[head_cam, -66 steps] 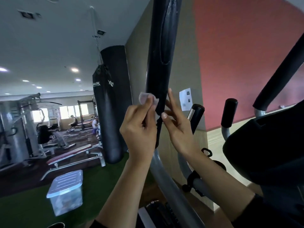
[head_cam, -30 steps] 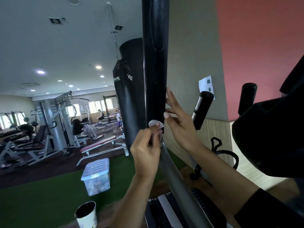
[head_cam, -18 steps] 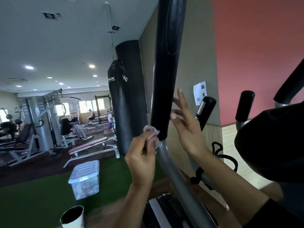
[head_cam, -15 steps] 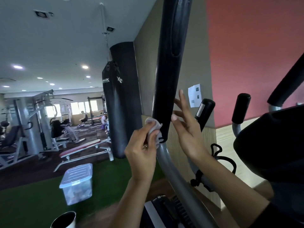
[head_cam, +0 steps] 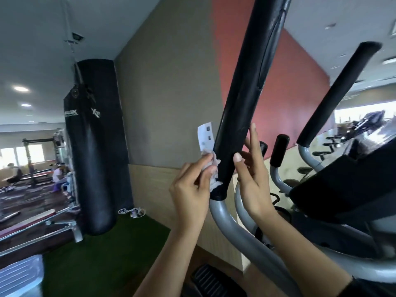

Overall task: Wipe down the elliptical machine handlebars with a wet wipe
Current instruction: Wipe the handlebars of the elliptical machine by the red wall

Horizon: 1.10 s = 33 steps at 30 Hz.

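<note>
A long black padded handlebar (head_cam: pixel 246 99) of the elliptical rises from a grey metal tube (head_cam: pixel 227 224) in the middle of the head view. My left hand (head_cam: pixel 190 189) pinches a crumpled white wet wipe (head_cam: pixel 211 166) against the left side of the padding's lower end. My right hand (head_cam: pixel 251 174) rests on the right side of the same grip with straight fingers, thumb on the front. A second black handlebar (head_cam: pixel 336 95) rises at the right.
The elliptical's dark console (head_cam: pixel 342 189) fills the lower right, with two short black grips (head_cam: pixel 278 151) behind my right hand. A black punching bag (head_cam: pixel 94 146) hangs at the left over green turf (head_cam: pixel 96 258). A clear plastic bin (head_cam: pixel 19 275) is at the bottom left.
The view swung right and up, so the bar now leans to the right. My left hand with the wipe stays at the padding's lower end, slightly higher than half a second ago. My right hand stays put.
</note>
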Available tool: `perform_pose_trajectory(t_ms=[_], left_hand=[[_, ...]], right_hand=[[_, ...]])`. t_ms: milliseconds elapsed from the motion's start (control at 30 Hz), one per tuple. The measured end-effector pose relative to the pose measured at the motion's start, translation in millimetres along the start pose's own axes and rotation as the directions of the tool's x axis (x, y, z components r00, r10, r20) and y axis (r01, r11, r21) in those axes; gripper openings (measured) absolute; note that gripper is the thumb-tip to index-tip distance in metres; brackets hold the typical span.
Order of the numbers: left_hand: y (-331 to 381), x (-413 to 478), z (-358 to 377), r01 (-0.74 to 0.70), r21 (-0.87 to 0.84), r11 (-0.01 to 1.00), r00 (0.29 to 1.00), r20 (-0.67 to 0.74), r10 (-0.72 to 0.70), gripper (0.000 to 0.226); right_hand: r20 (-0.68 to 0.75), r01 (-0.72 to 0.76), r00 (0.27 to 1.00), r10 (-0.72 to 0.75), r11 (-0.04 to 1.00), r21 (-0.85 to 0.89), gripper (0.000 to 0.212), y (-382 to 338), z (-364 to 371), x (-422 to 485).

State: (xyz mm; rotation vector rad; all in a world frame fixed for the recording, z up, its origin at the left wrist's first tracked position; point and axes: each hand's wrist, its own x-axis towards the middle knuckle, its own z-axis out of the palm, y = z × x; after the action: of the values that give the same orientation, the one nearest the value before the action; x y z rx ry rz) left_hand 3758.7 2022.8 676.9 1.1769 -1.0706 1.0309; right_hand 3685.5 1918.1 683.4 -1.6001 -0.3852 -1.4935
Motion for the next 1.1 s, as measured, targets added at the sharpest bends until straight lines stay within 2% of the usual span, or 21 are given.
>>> perform_pose_trajectory(t_ms=[167,300,400,500,600,733,800,867,1000,1100], left_hand=[[-14.9,-7.4,-13.3,0.022,-0.086,0.996,0.998,0.061,-0.017,0.027],[7.7,43.6,3.5,0.019,-0.183,0.983,0.999,0.033,-0.014,0.024],[16.3,68.6,15.9,0.022,-0.235,0.972,0.998,0.064,-0.007,0.025],[-0.5,55.0,7.8,-0.010,-0.225,0.974,0.991,0.129,0.040,0.027],[-10.2,40.4,-3.1,0.062,-0.295,0.954,0.986,0.168,-0.013,0.027],[9.0,79.0,11.4,0.096,-0.367,0.925,0.993,0.095,-0.065,0.021],[20.7,107.1,23.6,0.028,-0.382,0.924,0.996,0.086,0.005,0.020],[25.6,120.8,33.2,0.010,-0.439,0.899,0.989,0.134,0.055,0.021],[8.3,101.2,26.9,-0.053,-0.467,0.883,0.980,0.145,0.135,0.021],[-11.9,80.6,15.9,-0.040,-0.495,0.868,0.970,0.189,0.152,0.023]], right_hand=[[-0.064,0.017,0.998,-0.023,0.996,-0.083,0.063,-8.2,-3.7,7.2],[-0.094,0.089,0.990,-0.108,0.978,-0.187,0.064,-18.4,-10.1,25.6],[-0.096,0.123,0.984,-0.147,0.968,-0.218,0.065,-24.0,-10.9,35.4],[-0.062,0.162,0.981,-0.184,0.953,-0.254,0.062,-27.1,-8.9,36.6],[-0.065,0.148,0.984,-0.169,0.957,-0.250,0.060,-27.8,-7.2,35.8],[-0.145,0.152,0.969,-0.200,0.945,-0.290,0.060,-36.4,-6.2,43.8],[-0.169,0.149,0.962,-0.214,0.932,-0.331,0.059,-43.2,-4.9,50.8],[-0.174,0.151,0.959,-0.224,0.923,-0.353,0.057,-47.3,-4.8,56.1],[-0.193,0.128,0.957,-0.216,0.912,-0.389,0.058,-46.7,-2.1,56.6],[-0.184,0.118,0.960,-0.213,0.898,-0.424,0.059,-44.8,3.4,48.5]])
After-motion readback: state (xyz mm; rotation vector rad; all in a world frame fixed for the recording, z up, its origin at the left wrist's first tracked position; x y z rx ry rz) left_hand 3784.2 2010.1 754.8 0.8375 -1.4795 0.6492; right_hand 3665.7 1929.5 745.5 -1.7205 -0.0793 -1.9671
